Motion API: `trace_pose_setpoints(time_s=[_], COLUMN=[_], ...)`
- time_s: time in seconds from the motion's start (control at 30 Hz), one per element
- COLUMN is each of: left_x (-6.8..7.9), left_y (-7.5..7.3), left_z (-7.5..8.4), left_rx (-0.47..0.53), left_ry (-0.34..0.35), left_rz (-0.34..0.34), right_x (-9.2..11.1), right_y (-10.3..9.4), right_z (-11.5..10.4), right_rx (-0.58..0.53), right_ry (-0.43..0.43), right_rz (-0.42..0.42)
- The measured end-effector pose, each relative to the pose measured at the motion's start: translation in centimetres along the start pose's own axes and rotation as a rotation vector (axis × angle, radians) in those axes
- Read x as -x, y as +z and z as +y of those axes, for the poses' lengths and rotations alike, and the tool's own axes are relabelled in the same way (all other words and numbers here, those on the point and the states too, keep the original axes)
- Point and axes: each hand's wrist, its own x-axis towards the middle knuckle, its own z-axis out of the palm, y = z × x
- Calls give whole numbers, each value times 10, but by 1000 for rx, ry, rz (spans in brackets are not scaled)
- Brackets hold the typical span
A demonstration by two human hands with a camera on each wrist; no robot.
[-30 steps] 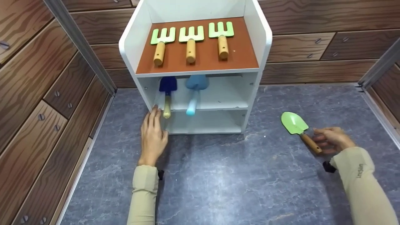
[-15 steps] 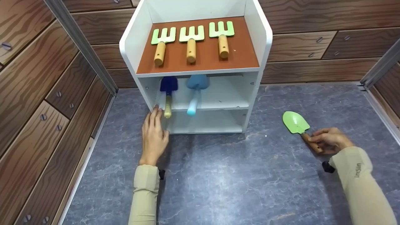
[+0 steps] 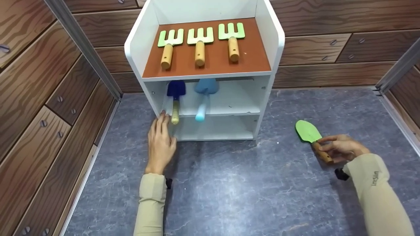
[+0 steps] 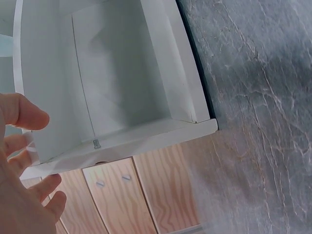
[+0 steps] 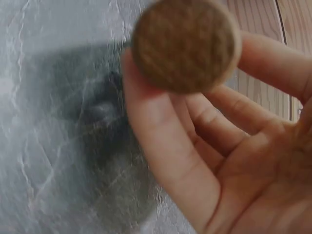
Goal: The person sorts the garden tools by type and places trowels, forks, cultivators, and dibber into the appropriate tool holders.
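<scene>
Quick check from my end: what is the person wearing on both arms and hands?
Both arms wear snug beige sleeves to the wrist; the right sleeve carries small dark lettering. A small black mount shows under each wrist. The left hand and right hand are bare: no gloves.

Floor (image 3: 249, 196): grey marbled surface with pale veining, evenly lit. Walls (image 3: 39, 98): brown wood-grain panels dotted with screw heads, closing in left, back and right, with grey metal corner posts (image 3: 85, 49). White shelf unit (image 3: 275, 46) stands against the back wall, its top shelf lined reddish-brown.
</scene>
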Motion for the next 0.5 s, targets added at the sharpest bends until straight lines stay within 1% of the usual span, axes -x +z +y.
trace_pose_setpoints(time_s=[0.1,0.33,0.5], left_x=[1,1,1], left_y=[1,0,0], left_z=[-1,-1,-1], left_rx=[2,-3,-15], left_ry=[0,0,6], left_rz=[2,-4,-4], right_x=[-1,-2,-2], right_y=[2,6,11], right_z=[1,-1,-4], right_rx=[-40,-59,-105], right_ry=[-14,-46,-73], right_rz=[-42,-46,-67])
